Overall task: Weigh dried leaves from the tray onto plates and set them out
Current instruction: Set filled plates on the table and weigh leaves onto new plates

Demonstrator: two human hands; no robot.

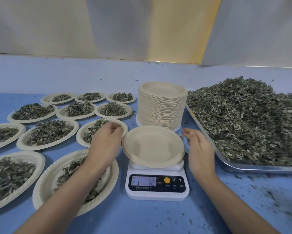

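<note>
Left hand [106, 137], right hand [198, 146] flanking plate [153, 146]; scale [157, 193] top half-hidden beneath.

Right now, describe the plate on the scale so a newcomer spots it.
Find the metal tray heaped with dried leaves on the right; a tall stack of plates stands left of it. In front of the stack sits a white scale; the plate on it is the only lone plate without leaves.
</note>
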